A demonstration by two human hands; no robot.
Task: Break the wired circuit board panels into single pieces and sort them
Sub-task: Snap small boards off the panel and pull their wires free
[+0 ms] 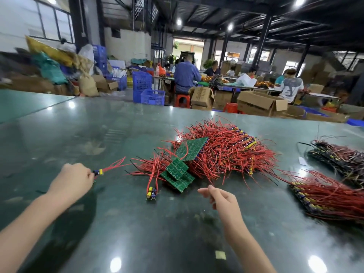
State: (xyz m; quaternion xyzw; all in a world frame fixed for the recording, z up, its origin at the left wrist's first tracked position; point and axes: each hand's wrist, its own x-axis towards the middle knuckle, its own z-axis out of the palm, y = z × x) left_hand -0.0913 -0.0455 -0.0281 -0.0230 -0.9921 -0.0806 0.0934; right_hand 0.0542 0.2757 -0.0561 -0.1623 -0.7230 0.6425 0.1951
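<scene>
Nearest me, left hand (pixel 71 179) pinches one single board (pixel 97 172), carrying it aside for sorting, I judge; right hand (pixel 220 197) fingers loose, empty, near the panels (pixel 178 171).

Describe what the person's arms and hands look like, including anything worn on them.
Both forearms are bare, with no sleeves in view. The left hand and right hand wear no gloves. No rings, watch, bracelets or wrist straps show on either.

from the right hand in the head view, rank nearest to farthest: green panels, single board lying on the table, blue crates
From the right hand:
1. green panels, just up and left of it
2. single board, farther left on the table
3. blue crates, far back on the floor
</scene>
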